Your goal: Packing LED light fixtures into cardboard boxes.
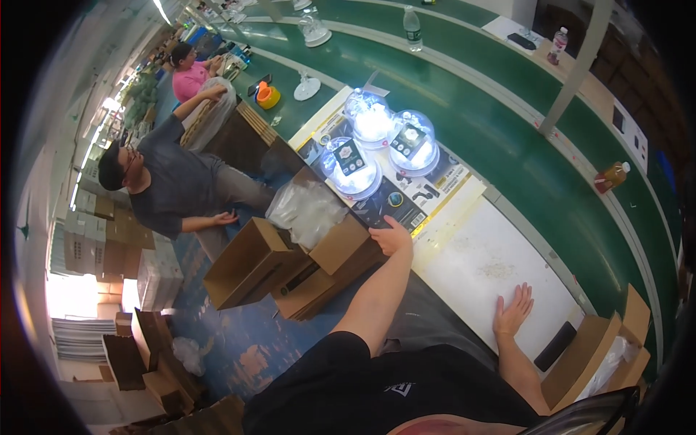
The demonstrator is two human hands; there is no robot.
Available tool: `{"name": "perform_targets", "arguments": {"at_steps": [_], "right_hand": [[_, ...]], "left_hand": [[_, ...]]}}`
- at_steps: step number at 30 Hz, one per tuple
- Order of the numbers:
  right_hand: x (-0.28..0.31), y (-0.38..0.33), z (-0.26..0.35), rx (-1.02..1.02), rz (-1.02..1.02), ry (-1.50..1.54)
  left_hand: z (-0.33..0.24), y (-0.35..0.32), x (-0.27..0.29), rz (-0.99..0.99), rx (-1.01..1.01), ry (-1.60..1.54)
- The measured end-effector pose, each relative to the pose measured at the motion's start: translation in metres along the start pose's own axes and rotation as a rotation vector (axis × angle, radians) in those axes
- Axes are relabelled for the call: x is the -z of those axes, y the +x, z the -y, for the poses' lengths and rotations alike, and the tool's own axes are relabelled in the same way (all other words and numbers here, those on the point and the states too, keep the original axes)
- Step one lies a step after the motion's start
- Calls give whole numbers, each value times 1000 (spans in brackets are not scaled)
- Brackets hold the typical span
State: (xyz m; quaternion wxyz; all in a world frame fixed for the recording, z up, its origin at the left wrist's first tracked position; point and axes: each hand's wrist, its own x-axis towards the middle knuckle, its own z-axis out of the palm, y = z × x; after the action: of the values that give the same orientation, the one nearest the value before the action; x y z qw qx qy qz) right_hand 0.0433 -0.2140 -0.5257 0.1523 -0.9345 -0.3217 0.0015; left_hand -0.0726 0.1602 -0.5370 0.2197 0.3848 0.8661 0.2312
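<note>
Left hand, fingers loosely curled, rests on the edge of the flat printed carton sheet beside the open cardboard box. Right hand lies spread, palm down, on the white tabletop, holding nothing.

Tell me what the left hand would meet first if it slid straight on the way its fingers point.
Probably the dark printed flat package on the white table; the left hand rests at its edge, fingers toward it. Beyond sit clear glowing domes.

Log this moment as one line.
left hand: on open cardboard box edge | right hand: flat on white table | three clear domes behind
</note>
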Motion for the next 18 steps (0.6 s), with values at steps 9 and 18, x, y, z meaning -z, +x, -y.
{"name": "perform_targets", "arguments": {"at_steps": [9,18], "right_hand": [[2,-3,1,-17,13,-25],[1,-2,-1,-5,0,-8]], "left_hand": [[-3,-3,1,-38,24,53],[2,-1,-1,-53,20,65]]}}
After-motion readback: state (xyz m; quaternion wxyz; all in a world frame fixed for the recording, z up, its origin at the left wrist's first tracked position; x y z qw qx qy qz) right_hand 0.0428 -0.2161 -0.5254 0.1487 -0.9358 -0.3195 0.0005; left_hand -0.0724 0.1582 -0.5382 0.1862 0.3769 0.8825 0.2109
